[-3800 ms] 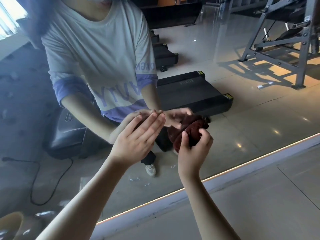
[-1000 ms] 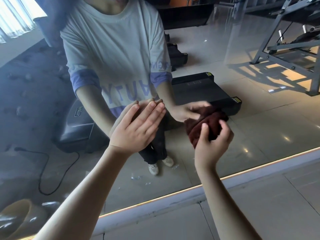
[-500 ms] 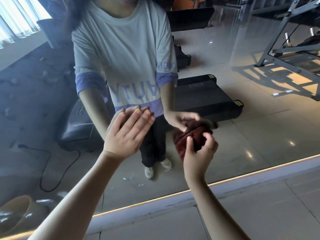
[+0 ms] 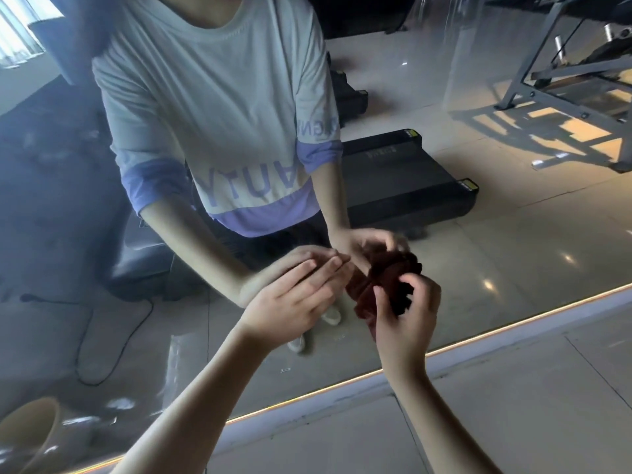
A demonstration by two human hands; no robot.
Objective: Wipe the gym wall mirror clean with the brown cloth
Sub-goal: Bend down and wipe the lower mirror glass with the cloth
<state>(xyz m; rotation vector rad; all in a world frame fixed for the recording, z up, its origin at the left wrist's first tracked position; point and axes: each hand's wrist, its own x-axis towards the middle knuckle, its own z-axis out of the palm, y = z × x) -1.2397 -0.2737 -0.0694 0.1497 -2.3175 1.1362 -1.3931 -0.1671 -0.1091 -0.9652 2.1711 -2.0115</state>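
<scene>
The mirror [image 4: 513,234] looks hazy and speckled well left of the fingers [image 4: 321,272], so I'd guess most of the wiping is left. The brown cloth [image 4: 386,282] sits bunched against it in the right hand [image 4: 407,319], fingers curled round it. The left hand [image 4: 294,302] is just beside, fingers straight, holding nothing.

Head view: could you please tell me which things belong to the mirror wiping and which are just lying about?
In the job: brown cloth, right hand gripping it, left hand with straight fingers at the glass, wall mirror.

Lying about, both seen as reflections: black treadmill, metal gym frame.
</scene>
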